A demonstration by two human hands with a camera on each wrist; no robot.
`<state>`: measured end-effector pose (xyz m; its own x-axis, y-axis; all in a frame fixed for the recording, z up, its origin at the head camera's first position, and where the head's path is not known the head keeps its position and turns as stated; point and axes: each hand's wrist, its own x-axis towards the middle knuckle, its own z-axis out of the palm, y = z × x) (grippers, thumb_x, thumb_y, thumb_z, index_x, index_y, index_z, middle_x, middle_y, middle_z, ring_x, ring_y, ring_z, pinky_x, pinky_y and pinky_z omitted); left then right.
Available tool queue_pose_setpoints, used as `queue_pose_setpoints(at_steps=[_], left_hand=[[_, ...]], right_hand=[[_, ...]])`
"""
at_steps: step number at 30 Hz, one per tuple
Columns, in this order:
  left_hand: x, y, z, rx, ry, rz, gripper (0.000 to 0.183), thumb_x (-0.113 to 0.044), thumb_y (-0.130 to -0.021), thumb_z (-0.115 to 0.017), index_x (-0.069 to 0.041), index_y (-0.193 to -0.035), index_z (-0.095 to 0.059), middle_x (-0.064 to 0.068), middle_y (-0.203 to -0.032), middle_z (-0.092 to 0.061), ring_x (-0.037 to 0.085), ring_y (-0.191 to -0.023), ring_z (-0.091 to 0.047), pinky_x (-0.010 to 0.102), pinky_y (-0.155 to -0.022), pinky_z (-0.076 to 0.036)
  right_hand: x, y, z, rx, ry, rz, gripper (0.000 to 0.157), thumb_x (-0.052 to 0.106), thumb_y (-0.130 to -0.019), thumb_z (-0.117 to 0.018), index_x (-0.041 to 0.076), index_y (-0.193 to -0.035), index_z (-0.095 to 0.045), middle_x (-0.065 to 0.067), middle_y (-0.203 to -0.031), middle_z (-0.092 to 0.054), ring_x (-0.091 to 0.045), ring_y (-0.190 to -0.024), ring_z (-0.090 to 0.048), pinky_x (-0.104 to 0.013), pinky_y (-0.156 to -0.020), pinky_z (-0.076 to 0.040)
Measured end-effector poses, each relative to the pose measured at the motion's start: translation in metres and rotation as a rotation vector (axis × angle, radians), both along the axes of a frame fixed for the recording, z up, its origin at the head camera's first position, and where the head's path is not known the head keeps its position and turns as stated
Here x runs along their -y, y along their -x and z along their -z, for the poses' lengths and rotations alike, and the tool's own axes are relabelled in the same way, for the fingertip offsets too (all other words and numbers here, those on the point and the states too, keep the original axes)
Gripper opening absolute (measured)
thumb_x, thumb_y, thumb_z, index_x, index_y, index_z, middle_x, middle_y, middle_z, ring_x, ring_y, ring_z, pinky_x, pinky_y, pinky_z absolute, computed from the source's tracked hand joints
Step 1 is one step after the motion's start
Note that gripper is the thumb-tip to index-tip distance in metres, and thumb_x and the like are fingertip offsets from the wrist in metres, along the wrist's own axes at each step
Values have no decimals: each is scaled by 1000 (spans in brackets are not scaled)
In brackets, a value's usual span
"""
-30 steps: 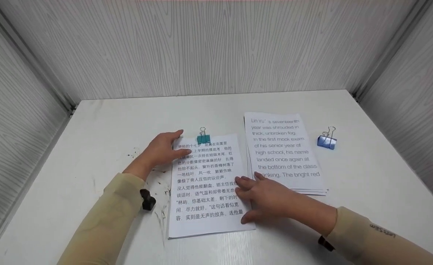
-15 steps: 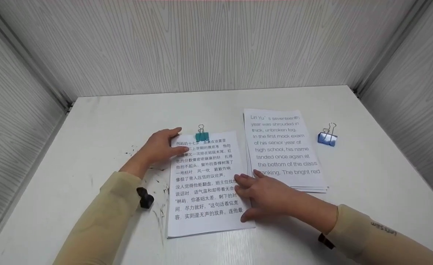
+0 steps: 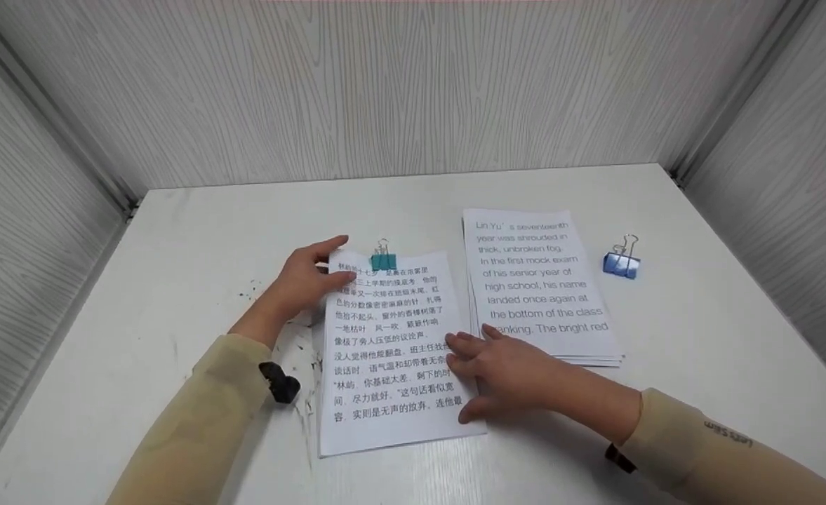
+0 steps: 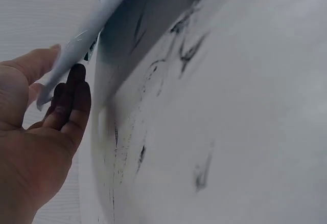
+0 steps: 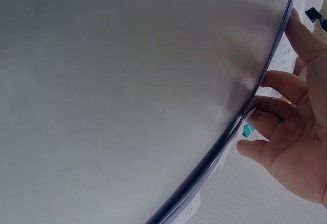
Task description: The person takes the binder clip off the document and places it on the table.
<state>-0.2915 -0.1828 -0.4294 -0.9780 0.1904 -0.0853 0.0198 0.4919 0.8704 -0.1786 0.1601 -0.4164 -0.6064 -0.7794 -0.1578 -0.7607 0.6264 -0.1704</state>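
A stack of printed paper [image 3: 391,358] with Chinese text lies on the table, a teal binder clip [image 3: 384,262] at its top edge. At the upper left corner my left hand [image 3: 304,280] pinches the paper, thumb on top and fingers underneath. In the left wrist view the paper [image 4: 76,47] stands raised between that thumb and the fingers, with a shadow below it. My right hand [image 3: 507,372] rests at the stack's lower right side, fingers spread over the edge. The right wrist view has its fingertips along the sheet edges [image 5: 265,68].
Just to the right lies a second paper stack [image 3: 539,280] with English text, its lower sheets slightly fanned. Beyond it stands a blue binder clip [image 3: 622,265]. Dark scuff marks streak the white table [image 3: 209,217] near my left hand. Wood-patterned panels [image 3: 413,91] enclose the back and sides.
The upper left corner of the Chinese-text stack has lifted slightly in my left hand, and the left edges of its sheets have parted. My right hand has stayed in place.
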Motion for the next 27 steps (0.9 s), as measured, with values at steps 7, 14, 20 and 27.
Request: queue_pose_setpoints(at_steps=[7, 14, 20, 27], left_hand=[[0, -2, 6, 96, -116, 80, 56, -18, -91, -70, -23, -144, -51, 7, -125, -61, 24, -91, -69, 31, -75, -56], [4, -2, 6, 139, -163, 116, 54, -16, -92, -69, -21, -143, -51, 7, -130, -59, 27, -93, -69, 30, -77, -56], [3, -8, -6, 154, -186, 154, 57, -11, -93, -66, -16, -147, -46, 16, -128, -61, 34, -93, -70, 38, -77, -57], [0, -8, -9, 96, -163, 108, 55, -14, -92, -68, -25, -143, -52, 9, -122, -65, 29, -89, -71, 35, -71, -58]], right_hand=[[-2, -1, 2, 9, 22, 5, 85, 63, -76, -72, 9, -139, -54, -10, -153, -37, -25, -140, -35, -50, -115, -22], [-1, -2, 1, 26, 5, 11, 86, 63, -77, -70, 9, -141, -52, -9, -155, -34, -24, -142, -32, -49, -116, -19], [0, -3, 0, 32, 1, 17, 86, 63, -77, -71, 9, -141, -51, -8, -155, -33, -24, -142, -31, -49, -117, -18], [-1, 0, 0, 16, 9, 23, 86, 64, -76, -71, 10, -141, -52, -8, -154, -34, -24, -142, -32, -49, -116, -20]])
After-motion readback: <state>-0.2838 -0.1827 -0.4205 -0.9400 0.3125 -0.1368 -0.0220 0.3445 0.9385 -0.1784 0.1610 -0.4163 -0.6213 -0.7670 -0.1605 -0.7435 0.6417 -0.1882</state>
